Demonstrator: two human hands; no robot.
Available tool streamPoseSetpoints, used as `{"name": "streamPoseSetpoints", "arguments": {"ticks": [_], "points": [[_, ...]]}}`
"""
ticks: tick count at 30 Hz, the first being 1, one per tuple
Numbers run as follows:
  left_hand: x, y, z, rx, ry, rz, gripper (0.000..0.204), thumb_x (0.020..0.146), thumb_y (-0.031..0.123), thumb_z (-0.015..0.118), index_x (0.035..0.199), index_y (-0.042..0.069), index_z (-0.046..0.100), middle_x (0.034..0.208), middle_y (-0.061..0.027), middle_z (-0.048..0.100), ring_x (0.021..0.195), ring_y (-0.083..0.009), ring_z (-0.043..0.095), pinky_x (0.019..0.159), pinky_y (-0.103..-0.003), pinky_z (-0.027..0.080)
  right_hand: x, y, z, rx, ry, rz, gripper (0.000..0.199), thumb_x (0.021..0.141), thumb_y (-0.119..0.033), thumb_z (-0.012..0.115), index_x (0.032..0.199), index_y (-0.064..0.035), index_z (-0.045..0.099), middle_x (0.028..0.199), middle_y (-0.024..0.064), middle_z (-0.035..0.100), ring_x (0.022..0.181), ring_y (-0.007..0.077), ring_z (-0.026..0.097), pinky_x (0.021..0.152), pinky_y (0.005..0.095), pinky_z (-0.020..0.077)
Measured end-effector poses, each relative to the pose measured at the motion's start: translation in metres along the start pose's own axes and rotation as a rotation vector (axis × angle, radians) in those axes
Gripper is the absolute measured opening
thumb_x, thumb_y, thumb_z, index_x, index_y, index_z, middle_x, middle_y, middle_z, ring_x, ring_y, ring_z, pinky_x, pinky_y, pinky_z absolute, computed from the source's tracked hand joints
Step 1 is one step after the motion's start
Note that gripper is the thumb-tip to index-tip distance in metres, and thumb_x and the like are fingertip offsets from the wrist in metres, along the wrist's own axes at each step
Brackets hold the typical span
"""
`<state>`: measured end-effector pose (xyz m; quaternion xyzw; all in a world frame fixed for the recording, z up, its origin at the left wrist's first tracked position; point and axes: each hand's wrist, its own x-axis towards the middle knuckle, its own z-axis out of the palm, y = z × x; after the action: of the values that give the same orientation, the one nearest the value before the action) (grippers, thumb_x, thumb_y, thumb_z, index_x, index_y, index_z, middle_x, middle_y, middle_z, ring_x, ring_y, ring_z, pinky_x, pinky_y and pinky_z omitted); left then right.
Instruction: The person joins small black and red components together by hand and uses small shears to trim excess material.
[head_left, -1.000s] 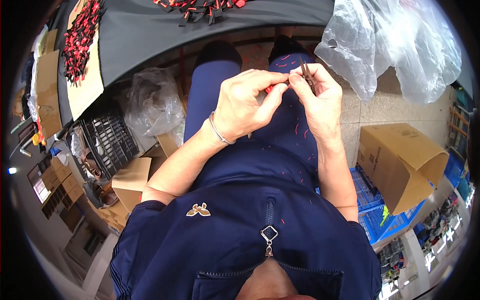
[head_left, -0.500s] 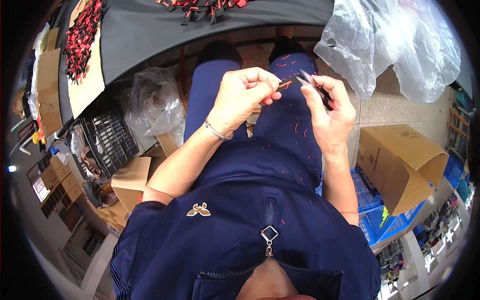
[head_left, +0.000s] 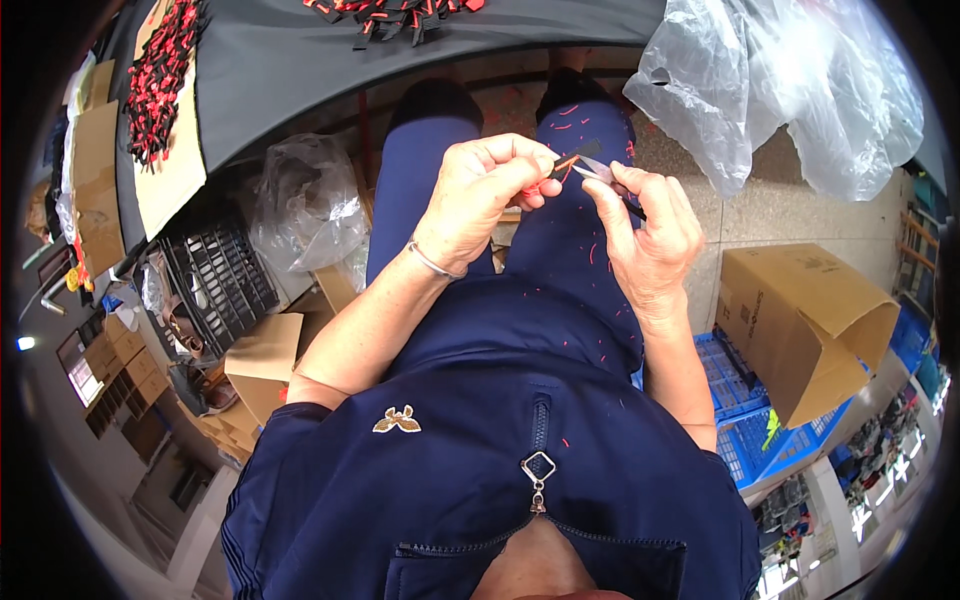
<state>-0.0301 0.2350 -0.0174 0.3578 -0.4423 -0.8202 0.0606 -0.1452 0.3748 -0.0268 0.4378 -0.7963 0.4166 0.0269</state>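
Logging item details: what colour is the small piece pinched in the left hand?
Red and black, pinched in the left hand: small piece. Best seen in the head view.

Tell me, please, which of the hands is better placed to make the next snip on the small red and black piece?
Probably the right hand: it holds the small metal snips, tips at the red and black piece. The left hand is pinching that piece, so it only steadies.

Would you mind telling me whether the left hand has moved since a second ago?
Yes. The left hand, pinching a small red and black piece, has drifted slightly left, away from the right hand, over the same lap.
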Motion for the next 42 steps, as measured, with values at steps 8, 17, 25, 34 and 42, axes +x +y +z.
{"name": "streamPoseSetpoints", "arguments": {"ticks": [8, 17, 25, 34, 42], "points": [[0.004, -0.007, -0.003, -0.147, -0.025, -0.048, 0.016, 0.084, 0.011, 0.057, 0.092, -0.001, 0.063, 0.076, -0.0079, 0.065, 0.064, -0.008, 0.058, 0.063, -0.021, 0.048, 0.001, 0.002, 0.004, 0.005, 0.017, 0.002, 0.023, 0.066, -0.014, 0.078, 0.081, -0.0052, 0.063, 0.07, 0.0042, 0.062, 0.059, 0.0187, 0.057, 0.051, 0.0291, 0.0449], [0.004, -0.01, 0.001, -0.249, -0.025, -0.067, 0.014, 0.084, 0.008, 0.056, 0.091, -0.003, 0.062, 0.074, -0.0083, 0.063, 0.063, -0.0085, 0.056, 0.062, -0.022, 0.047, 0.001, 0.004, 0.007, 0.036, 0.017, 0.011, 0.023, 0.067, -0.014, 0.078, 0.081, -0.0052, 0.063, 0.07, 0.0043, 0.062, 0.058, 0.0188, 0.056, 0.051, 0.0288, 0.0443], [0.006, -0.015, -0.001, -0.327, -0.075, -0.072, 0.013, 0.085, 0.006, 0.055, 0.092, -0.004, 0.06, 0.074, -0.0088, 0.062, 0.064, -0.0093, 0.057, 0.062, -0.022, 0.047, -0.001, 0.006, 0.008, 0.038, 0.025, 0.032, 0.022, 0.066, -0.014, 0.078, 0.08, -0.0059, 0.063, 0.069, 0.0035, 0.062, 0.057, 0.018, 0.055, 0.05, 0.0289, 0.0438], [0.003, -0.014, 0.003, -0.243, -0.039, -0.065, 0.015, 0.085, 0.008, 0.056, 0.095, -0.003, 0.061, 0.077, -0.0089, 0.063, 0.063, -0.0086, 0.057, 0.062, -0.021, 0.047, 0.0, 0.002, 0.004, 0.743, 0.013, 0.696, 0.018, 0.08, -0.006, 0.07, 0.094, -0.0007, 0.059, 0.078, 0.0018, 0.063, 0.07, 0.0032, 0.055, 0.059, 0.0172, 0.0433], [-0.01, -0.014, 0.024, 0.175, 0.088, 0.21, 0.014, 0.084, 0.007, 0.062, 0.096, 0.0, 0.063, 0.077, -0.0053, 0.064, 0.069, -0.0081, 0.06, 0.064, -0.02, 0.049, 0.002, -0.009, 0.01, 1.007, -0.199, 0.866, 0.013, 0.083, -0.011, 0.068, 0.076, -0.0032, 0.059, 0.062, -0.0061, 0.052, 0.055, -0.0013, 0.04, 0.048, 0.0158, 0.0297]]}}
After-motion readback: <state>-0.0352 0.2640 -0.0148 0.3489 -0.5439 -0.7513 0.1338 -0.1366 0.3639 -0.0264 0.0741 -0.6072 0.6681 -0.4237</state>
